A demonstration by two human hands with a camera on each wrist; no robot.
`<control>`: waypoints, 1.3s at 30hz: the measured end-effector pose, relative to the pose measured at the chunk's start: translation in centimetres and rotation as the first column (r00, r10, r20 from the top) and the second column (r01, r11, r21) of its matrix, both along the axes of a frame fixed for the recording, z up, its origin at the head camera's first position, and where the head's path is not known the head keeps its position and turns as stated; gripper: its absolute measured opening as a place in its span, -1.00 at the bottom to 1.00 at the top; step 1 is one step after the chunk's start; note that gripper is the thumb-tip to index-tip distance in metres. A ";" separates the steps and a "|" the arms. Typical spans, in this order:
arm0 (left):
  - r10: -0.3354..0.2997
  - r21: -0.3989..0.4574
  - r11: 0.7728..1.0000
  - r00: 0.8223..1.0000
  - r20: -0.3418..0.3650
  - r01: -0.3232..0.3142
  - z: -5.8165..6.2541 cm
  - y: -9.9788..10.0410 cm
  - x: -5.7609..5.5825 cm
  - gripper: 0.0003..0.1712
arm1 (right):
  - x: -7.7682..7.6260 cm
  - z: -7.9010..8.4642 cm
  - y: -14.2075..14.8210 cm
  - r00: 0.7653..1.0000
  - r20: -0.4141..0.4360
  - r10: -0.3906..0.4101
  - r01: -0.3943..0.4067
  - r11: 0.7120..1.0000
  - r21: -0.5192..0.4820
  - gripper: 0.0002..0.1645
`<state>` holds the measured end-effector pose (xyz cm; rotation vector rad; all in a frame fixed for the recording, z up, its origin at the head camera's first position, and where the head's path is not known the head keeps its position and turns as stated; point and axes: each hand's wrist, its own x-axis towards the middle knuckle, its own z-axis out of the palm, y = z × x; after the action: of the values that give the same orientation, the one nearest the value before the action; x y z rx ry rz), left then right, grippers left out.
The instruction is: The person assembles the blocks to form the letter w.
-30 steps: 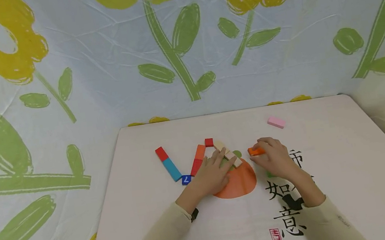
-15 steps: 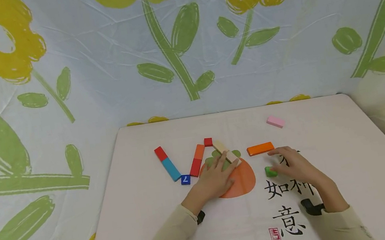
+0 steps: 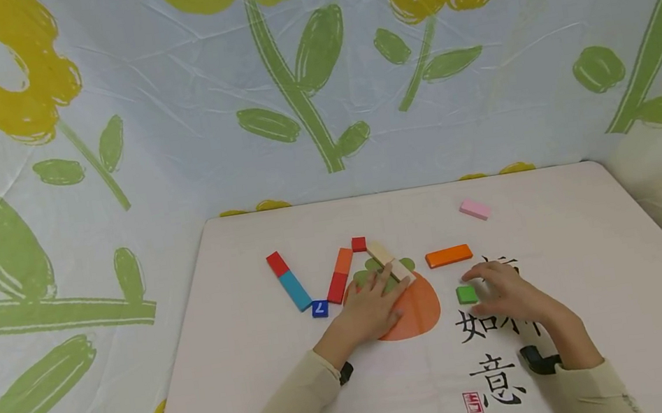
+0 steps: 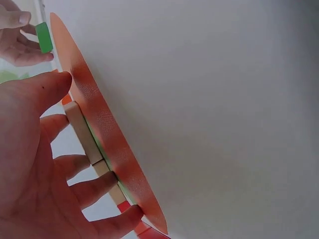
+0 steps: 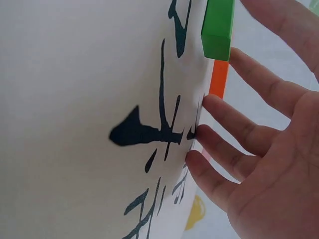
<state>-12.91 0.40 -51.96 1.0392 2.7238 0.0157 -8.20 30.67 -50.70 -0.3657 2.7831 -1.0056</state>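
Note:
My left hand (image 3: 367,311) lies with spread fingers over the printed orange fruit (image 3: 422,310), its fingertips touching the two pale wooden blocks (image 4: 83,132). Those blocks lie end to end on a slant, up to a small red cube (image 3: 359,244). On the right, my right hand (image 3: 511,294) has its thumb and fingers apart around a small green block (image 3: 466,295). In the right wrist view, the green block (image 5: 218,30) is between thumb and index finger; whether a fingertip touches it I cannot tell. An orange block (image 3: 449,256) lies just beyond.
Leftward, a zigzag continues with an orange block (image 3: 343,261), a red block (image 3: 337,287), a blue numbered cube (image 3: 320,309), a light blue block (image 3: 295,290) and another red block (image 3: 278,264). A pink block (image 3: 474,209) lies near the back edge. Black characters (image 3: 497,381) mark the tabletop.
My right hand has let go of the orange block, leaving it lying flat, and moved nearer to the green block. My left hand has shifted slightly on the wooden blocks, now lying in line.

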 end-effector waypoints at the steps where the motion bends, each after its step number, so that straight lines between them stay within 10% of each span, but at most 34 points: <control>1: 0.001 0.002 1.000 1.000 0.003 -0.001 0.1 0.0 0.0 -0.26 | 0.0 0.0 0.0 1.000 -0.001 0.002 -0.002 1.000 0.007 -0.39; 39: 0.000 0.003 1.000 0.999 0.032 0.000 0.1 -0.1 -0.1 -0.24 | -1.2 -0.2 -1.5 0.988 -0.151 0.009 -0.006 1.000 0.016 -0.66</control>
<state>-13.02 0.33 -51.82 1.0304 2.6959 0.0369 -9.36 29.13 -50.92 -0.4688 2.9195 -0.9933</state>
